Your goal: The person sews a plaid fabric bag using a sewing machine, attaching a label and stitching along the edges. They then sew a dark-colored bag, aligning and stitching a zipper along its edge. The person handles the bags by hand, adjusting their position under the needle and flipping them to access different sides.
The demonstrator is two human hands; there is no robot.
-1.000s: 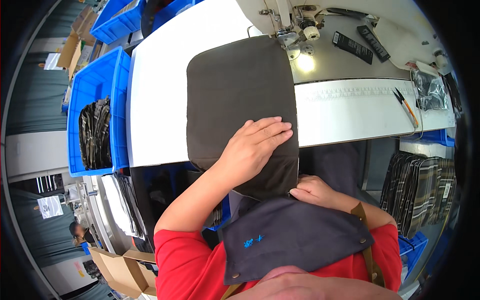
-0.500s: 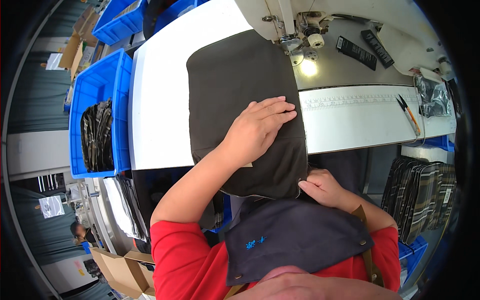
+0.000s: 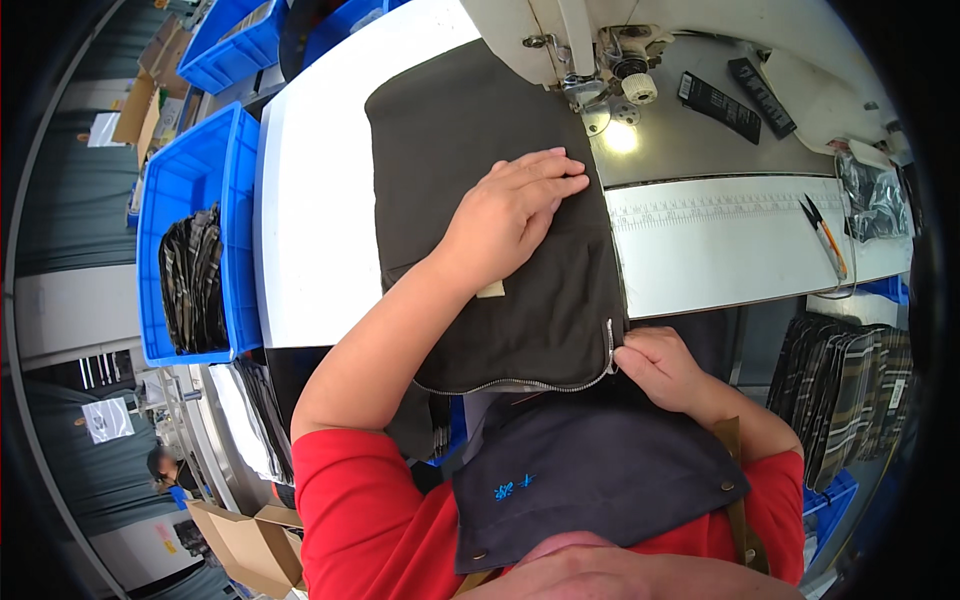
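Observation:
A dark brown fabric panel (image 3: 455, 140) with a silver zipper along its near edge lies on the white sewing table (image 3: 310, 200). Its far corner reaches the presser foot of the sewing machine (image 3: 585, 85). My left hand (image 3: 510, 215) presses flat on the panel near its right edge, fingers together and pointing right. My right hand (image 3: 655, 365) pinches the panel's near right corner at the zipper end, just off the table's front edge. A small tan label (image 3: 490, 289) shows on the fabric below my left hand.
A blue bin (image 3: 185, 180) with dark plaid fabric pieces stands left of the table. Thread snips (image 3: 825, 235) lie on the table to the right, past a printed ruler strip (image 3: 700, 205). Black labels (image 3: 735, 95) lie behind. More plaid pieces (image 3: 850, 385) hang at the lower right.
The fabric panel has slid away from me toward the machine, showing its zipper edge. My left hand moved up with it; my right hand now grips the zipper corner.

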